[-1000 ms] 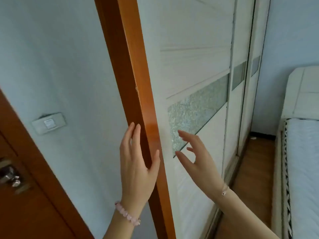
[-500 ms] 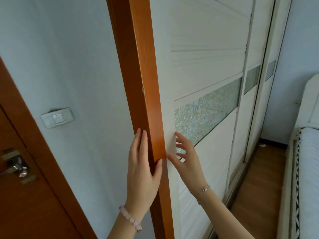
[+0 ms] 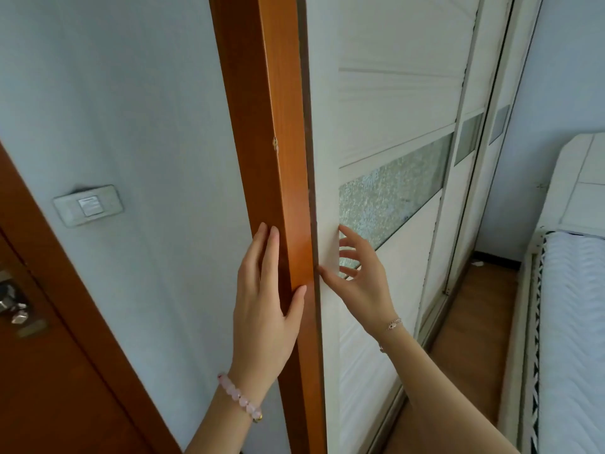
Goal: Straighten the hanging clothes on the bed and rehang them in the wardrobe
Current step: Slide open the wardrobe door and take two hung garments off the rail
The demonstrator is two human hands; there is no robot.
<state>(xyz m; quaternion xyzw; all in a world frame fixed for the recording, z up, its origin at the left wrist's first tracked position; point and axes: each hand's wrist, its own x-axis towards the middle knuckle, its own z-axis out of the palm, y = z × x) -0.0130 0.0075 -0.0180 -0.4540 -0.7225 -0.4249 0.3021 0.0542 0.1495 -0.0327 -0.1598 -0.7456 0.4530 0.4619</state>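
Seam: white sliding wardrobe door (image 3: 386,103) shut against orange-brown wooden side post (image 3: 281,178), only a dark slit | Blocking: left hand (image 3: 262,309) on post, right hand (image 3: 363,283) fingertips at door edge | Free: wooden floor strip (image 3: 474,326) between wardrobe and white bed (image 3: 569,322)

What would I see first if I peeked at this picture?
First you'd see two hands in the middle. The left hand lies flat against the orange wooden frame, and the right hand touches the edge of the white sliding wardrobe door beside it. That door has a sparkly glass strip across it, and a white bed peeks in at the far right.
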